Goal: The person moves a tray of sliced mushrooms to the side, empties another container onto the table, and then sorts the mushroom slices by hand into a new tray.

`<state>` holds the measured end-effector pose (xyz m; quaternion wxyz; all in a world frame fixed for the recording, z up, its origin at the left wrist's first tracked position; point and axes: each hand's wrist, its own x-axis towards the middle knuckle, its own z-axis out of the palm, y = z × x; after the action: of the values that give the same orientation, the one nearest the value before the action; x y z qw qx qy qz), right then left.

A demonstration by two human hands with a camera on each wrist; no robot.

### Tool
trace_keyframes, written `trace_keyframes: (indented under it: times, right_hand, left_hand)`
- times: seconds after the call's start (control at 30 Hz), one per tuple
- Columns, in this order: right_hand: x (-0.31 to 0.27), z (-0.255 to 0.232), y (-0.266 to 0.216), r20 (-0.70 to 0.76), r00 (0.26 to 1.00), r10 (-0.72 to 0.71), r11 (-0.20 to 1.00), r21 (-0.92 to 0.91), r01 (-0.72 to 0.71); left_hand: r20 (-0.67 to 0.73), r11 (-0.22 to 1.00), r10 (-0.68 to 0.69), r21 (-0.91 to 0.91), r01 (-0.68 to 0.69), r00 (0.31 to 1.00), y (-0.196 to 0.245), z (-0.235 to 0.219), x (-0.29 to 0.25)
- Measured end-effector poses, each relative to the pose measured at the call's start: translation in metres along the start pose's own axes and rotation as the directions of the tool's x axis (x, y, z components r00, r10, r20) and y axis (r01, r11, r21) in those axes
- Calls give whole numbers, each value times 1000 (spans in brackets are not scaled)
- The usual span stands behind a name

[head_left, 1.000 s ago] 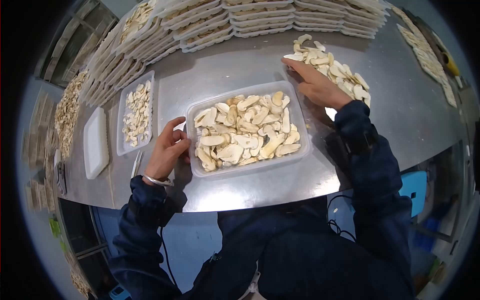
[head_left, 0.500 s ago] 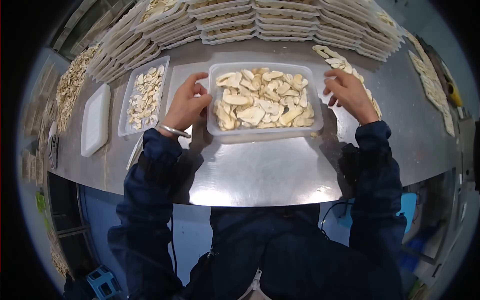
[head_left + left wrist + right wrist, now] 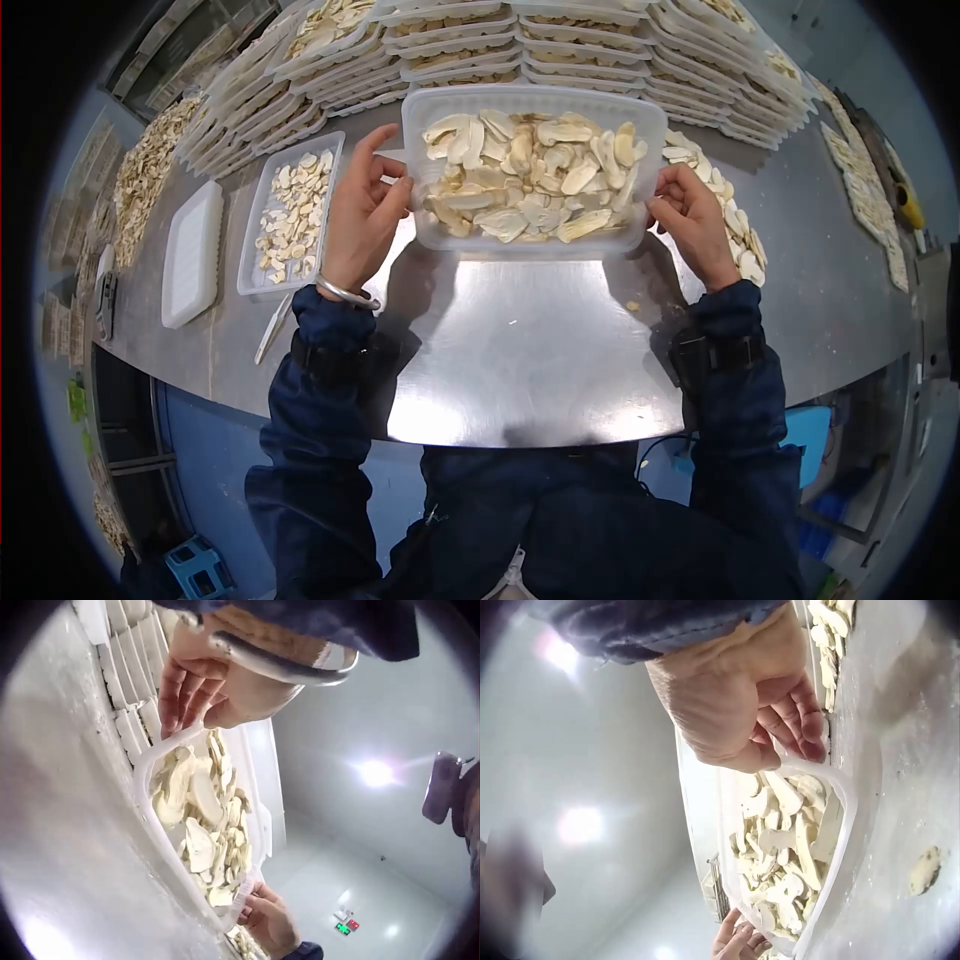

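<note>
Both hands hold a clear plastic tray [image 3: 530,244] heaped with pale sliced mushrooms [image 3: 520,185], one hand at each short side. My left hand [image 3: 362,220] grips the left rim, its thumb on the near side and fingers curled over the edge in the left wrist view. On the opposite rim, my right hand [image 3: 697,225] pinches with thumb and fingers, as the right wrist view shows. The tray hangs close over the metal table [image 3: 520,350], its shadow falling below it. The fingertips under the rim are partly hidden.
Stacked trays of slices [image 3: 455,50] line the back. More loose slices [image 3: 742,235] lie right of the held tray. On the left are a tray of small pieces [image 3: 243,250], a white tray [image 3: 192,255] and a slim white tool [image 3: 272,328]. A mushroom scrap [image 3: 926,870] lies nearby.
My right hand has come from the loose slices to the tray's right rim and taken hold. The tray has risen and moved toward the back stacks, with my left hand along.
</note>
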<state>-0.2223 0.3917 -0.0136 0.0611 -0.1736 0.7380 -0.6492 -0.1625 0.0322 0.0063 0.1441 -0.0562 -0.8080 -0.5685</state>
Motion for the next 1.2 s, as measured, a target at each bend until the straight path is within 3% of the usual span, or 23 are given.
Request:
trace_keyframes:
  times: [0.13, 0.23, 0.37, 0.5, 0.6, 0.67, 0.77, 0.8, 0.9, 1.0, 1.1, 1.2]
  right_hand:
    - [2, -3, 9, -100, 986, -134, 990, -50, 129]
    - [2, -1, 10, -153, 952, -264, 955, -182, 235]
    - [-1, 1, 3, -175, 885, -431, 798, -532, 283]
    - [-2, 6, -8, -105, 741, -664, 560, -726, 398]
    - [-3, 3, -11, -180, 651, -738, 503, -790, 352]
    - [-5, 1, -14, -232, 598, -767, 488, -817, 308]
    - [-4, -17, -2, -402, 652, -643, 728, -586, 356]
    - [-2, -15, -3, -474, 643, -602, 797, -415, 440]
    - [-7, -18, -21, -589, 634, -502, 850, -199, 488]
    - [-12, -29, -36, -612, 632, -475, 828, -68, 557]
    - [-17, -40, -43, -621, 674, -400, 821, 84, 565]
    - [-28, -54, -48, -577, 735, -357, 828, 169, 535]
  left_hand:
    - [71, 989, -95, -110, 102, 993, -11, -6, 2]
    - [167, 980, -157, -92, 174, 973, -24, -8, 1]
    - [234, 982, -188, 11, 190, 954, -33, -9, -3]
    - [269, 970, -242, 49, 238, 932, -43, -15, -1]
    - [278, 971, -238, 45, 234, 931, -44, -16, 0]
    - [204, 971, -145, 219, 99, 968, -46, -18, 2]
    - [117, 886, 111, 438, -152, 987, -22, -11, -1]
    - [100, 832, 224, 498, -243, 970, -7, -3, -1]
    - [460, 720, 414, 363, -591, 786, 15, 30, -7]
    - [806, 480, 255, 374, -794, 534, 33, 61, -19]
    - [910, 405, 270, 191, -894, 316, 27, 88, -13]
    - [940, 327, 261, 128, -936, 219, 21, 116, 0]
